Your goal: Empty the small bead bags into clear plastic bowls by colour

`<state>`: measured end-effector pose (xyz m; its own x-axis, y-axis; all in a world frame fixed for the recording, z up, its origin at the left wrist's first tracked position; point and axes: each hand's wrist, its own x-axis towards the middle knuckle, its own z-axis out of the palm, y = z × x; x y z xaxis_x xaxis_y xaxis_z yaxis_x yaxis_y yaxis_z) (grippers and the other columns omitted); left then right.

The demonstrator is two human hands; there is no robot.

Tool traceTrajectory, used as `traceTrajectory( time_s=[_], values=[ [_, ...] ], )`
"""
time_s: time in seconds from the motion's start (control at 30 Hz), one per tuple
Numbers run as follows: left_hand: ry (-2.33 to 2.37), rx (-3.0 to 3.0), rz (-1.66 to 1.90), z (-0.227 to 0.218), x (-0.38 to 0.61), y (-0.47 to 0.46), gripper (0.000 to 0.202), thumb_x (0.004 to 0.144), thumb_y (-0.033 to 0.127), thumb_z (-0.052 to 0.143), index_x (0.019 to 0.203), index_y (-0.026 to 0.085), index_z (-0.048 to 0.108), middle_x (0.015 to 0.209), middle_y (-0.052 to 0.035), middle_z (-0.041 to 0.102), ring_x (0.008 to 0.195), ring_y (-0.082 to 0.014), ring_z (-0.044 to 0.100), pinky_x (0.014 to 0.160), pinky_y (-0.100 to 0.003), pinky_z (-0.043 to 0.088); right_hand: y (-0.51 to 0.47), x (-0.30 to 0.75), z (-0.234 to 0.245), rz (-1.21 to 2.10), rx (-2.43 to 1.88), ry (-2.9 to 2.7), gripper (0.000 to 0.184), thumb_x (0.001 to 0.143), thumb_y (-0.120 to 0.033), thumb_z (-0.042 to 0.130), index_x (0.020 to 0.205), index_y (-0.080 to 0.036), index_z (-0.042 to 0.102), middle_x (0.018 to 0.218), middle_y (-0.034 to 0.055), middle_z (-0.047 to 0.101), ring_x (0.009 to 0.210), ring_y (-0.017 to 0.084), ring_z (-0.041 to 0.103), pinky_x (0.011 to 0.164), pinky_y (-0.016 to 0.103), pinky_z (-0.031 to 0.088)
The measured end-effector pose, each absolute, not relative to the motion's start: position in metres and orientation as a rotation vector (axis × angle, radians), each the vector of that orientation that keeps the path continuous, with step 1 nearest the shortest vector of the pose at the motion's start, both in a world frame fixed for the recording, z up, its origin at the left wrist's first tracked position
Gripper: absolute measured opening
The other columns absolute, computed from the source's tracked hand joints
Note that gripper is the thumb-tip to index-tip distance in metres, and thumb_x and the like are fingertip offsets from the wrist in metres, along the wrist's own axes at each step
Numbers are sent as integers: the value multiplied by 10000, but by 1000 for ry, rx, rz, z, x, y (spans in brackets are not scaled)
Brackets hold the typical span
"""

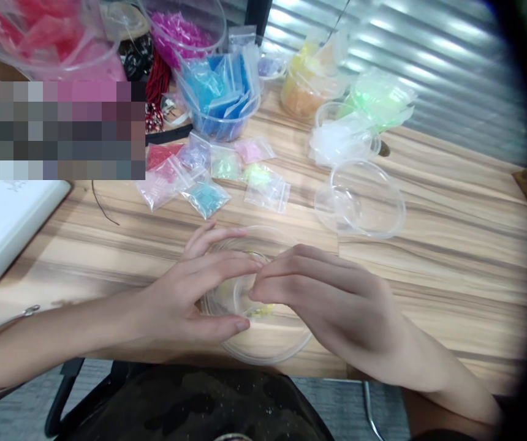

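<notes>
A clear plastic bowl (268, 343) sits at the near edge of the wooden table (451, 257), with small yellowish bits (261, 311) inside. My left hand (194, 297) curls round the bowl's left side, thumb along its front rim, fingertips reaching over the opening. My right hand (332, 297) comes in from the right with its fingers pressed together over the bowl, meeting the left fingertips. What the fingertips pinch is too small to make out.
Several small zip bags of coloured beads (208, 171) lie beyond the bowl. An empty clear bowl (360, 199) stands to the right. Tubs of blue (220, 92), pink, yellow and green bags line the back. A white box (1, 223) lies left.
</notes>
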<state>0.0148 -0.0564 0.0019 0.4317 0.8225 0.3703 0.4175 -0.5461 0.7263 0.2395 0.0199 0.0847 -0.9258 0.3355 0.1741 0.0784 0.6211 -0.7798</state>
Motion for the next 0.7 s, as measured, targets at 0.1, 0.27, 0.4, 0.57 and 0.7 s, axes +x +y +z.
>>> traceTrajectory(
  time_s=[0.1,0.27,0.4,0.57,0.7],
  values=[
    [1045,2152,994,2,15,-56,590,875,453,647,1381,260,413,1289,-85,610,1415,-294,328,1218,-560,108,20,240,85,1185,-287,-2534,258,1028,-218,452,1246,-151,571,1184,111,665,1171,205,595,1000,358,508],
    [1048,2139,984,4,16,-56,579,888,467,631,1388,278,410,1297,-66,614,1427,-285,317,1224,-537,81,18,240,83,1118,-330,-2548,280,1000,-236,523,1261,-155,585,1241,111,638,1149,189,612,945,298,538],
    [1056,2119,979,5,16,-57,562,890,450,641,1373,268,420,1311,-67,607,1431,-277,310,1225,-539,74,16,240,85,1073,-363,-2558,268,994,-190,521,1250,-165,595,1209,81,634,1093,148,623,929,233,529],
    [1020,2140,1005,4,16,-56,573,868,415,672,1359,233,440,1297,-80,613,1423,-277,318,1224,-537,98,18,247,88,1117,-380,-2559,320,986,-166,530,1304,-172,567,1212,71,628,1134,150,591,990,229,494],
    [1022,2140,1004,3,15,-56,562,857,398,684,1342,224,460,1292,-78,616,1415,-289,329,1221,-539,110,21,248,88,1166,-313,-2526,301,980,-144,538,1278,-125,576,1214,80,622,1133,152,572,1024,234,468]
  ],
)
